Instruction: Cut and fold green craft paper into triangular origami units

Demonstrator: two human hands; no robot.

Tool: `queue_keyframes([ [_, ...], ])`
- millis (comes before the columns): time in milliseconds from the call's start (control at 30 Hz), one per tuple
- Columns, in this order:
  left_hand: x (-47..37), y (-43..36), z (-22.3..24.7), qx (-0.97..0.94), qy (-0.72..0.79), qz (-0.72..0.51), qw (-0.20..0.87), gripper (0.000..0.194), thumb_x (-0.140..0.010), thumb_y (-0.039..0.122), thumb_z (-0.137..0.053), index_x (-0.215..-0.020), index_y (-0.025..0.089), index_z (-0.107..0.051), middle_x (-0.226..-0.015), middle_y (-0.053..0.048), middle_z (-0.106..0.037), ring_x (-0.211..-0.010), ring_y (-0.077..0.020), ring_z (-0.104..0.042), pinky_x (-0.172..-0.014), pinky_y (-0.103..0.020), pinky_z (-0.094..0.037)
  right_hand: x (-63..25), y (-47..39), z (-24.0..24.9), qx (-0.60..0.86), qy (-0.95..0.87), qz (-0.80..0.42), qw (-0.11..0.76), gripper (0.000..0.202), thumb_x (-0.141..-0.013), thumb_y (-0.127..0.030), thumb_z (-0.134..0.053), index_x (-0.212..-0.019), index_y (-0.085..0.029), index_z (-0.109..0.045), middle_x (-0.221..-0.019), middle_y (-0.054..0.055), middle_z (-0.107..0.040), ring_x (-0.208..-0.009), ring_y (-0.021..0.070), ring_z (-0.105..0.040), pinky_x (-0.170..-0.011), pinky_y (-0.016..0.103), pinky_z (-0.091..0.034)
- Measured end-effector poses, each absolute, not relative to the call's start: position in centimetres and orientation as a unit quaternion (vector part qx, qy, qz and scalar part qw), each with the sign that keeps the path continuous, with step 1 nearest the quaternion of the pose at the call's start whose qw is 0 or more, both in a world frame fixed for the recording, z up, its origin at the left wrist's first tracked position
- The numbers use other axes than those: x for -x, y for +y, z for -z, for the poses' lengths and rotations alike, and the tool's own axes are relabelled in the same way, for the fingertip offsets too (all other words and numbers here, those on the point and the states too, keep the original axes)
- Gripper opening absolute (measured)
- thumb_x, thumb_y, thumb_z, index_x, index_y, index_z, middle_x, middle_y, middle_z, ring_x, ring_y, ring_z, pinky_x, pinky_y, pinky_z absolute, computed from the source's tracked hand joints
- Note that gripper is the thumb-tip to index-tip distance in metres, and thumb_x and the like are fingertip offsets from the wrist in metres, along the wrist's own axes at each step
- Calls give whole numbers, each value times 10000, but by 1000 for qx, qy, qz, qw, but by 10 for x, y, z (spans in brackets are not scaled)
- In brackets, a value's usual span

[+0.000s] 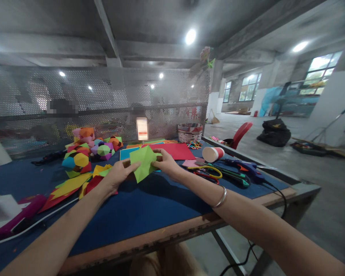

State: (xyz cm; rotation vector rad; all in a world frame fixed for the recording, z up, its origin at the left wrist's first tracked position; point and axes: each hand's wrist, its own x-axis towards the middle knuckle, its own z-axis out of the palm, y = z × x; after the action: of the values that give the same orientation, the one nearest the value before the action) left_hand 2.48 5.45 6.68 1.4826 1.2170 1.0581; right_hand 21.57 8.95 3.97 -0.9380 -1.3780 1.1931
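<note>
A sheet of light green paper [144,164], creased across its face, is held up just above the blue tabletop [149,207]. Its left edge is pinched by my left hand [119,175]. On the opposite edge, my right hand [167,165] grips it between thumb and fingers; a silver bangle circles that wrist. Behind the green sheet lie red paper [176,151] and blue paper [126,153]. Yellow cut paper pieces [71,185] and red ones lie left of my left hand. Multicoloured paper balls [79,159] are piled farther back on the left.
Right of my hands are yellow-handled scissors [209,169], a green-and-black cutter [238,177], a paper cup on its side [212,154] and a blue glue gun [247,168]. A woven basket [190,132] stands at the back by a perforated metal screen [103,103]. A white cable [37,222] crosses the left side.
</note>
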Motion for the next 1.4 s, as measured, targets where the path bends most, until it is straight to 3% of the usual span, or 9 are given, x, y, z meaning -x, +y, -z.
queue_keyframes([
  [133, -22, 56, -69, -621, 488, -410, 456, 318, -1010, 412, -635, -1193, 153, -652, -1158, -82, -692, -983, -218, -697, -852, -419, -601, -222, 98, -41, 415, -557, -471, 544, 308, -1012, -321, -649, -1271, -158, -619, -1162, 76, -676, -923, 187, -692, -786, 362, -616],
  [367, -23, 56, -58, -708, 440, -313, 455, 241, -1009, 354, -648, -1124, 144, -683, -1103, -72, -722, -957, -209, -719, -858, -420, -612, -227, 103, -43, 439, -549, -448, 552, 352, -1009, -345, -650, -1310, -167, -610, -1263, 98, -652, -1045, 229, -681, -879, 429, -603],
  [633, -16, 63, -56, -760, 418, -465, 176, 283, -986, 386, -664, -1156, 160, -666, -1145, -75, -694, -1029, -236, -680, -927, -467, -560, -227, 101, -41, 451, -576, -431, 528, 343, -1010, -338, -649, -1304, -166, -610, -1233, 92, -661, -1007, 217, -687, -850, 409, -610],
  [767, -19, 55, -61, -780, 375, -490, 101, 325, -940, 430, -663, -1134, 170, -659, -1029, -61, -694, -905, -218, -680, -857, -426, -565, -227, 101, -36, 450, -600, -420, 512, 306, -1012, -325, -649, -1265, -157, -618, -1134, 69, -676, -888, 176, -687, -755, 343, -613],
  [900, -25, 47, -63, -801, 340, -489, 61, 386, -891, 482, -664, -1164, 211, -634, -1156, -87, -669, -1022, -253, -668, -886, -425, -561, -226, 101, -32, 441, -623, -409, 500, 236, -996, -275, -665, -1189, -148, -622, -945, 12, -657, -691, 112, -622, -604, 246, -552],
  [1033, -32, 46, -55, -811, 340, -474, 51, 692, -755, 574, -784, -1300, 225, -537, -1307, -129, -601, -1211, -340, -614, -971, -511, -547, -223, 95, -33, 426, -646, -396, 494, 352, -845, -139, -752, -1152, -186, -586, -751, -72, -573, -603, 94, -544, -557, 211, -456],
  [1133, -36, 49, -46, -809, 354, -466, 50, 830, -708, 533, -833, -1390, 242, -461, -1419, -151, -520, -1268, -360, -580, -1029, -562, -518, -219, 87, -35, 412, -665, -390, 486, 423, -767, -131, -775, -1126, -211, -567, -699, -92, -549, -609, 106, -537, -560, 216, -428],
  [1267, -29, 59, -39, -789, 386, -475, 58, 652, -842, 344, -726, -1419, 232, -446, -1401, -144, -527, -1250, -320, -595, -1009, -524, -542, -218, 82, -39, 404, -683, -391, 467, 442, -747, -145, -779, -1121, -217, -554, -684, -89, -557, -614, 117, -562, -550, 214, -424],
  [1400, -16, 70, -36, -767, 424, -472, 91, 482, -939, 324, -696, -1367, 184, -522, -1258, -109, -622, -1114, -283, -654, -899, -479, -592, -226, 81, -41, 412, -691, -400, 438, 452, -770, -153, -770, -1150, -206, -530, -691, -82, -587, -602, 124, -606, -563, 220, -468],
])
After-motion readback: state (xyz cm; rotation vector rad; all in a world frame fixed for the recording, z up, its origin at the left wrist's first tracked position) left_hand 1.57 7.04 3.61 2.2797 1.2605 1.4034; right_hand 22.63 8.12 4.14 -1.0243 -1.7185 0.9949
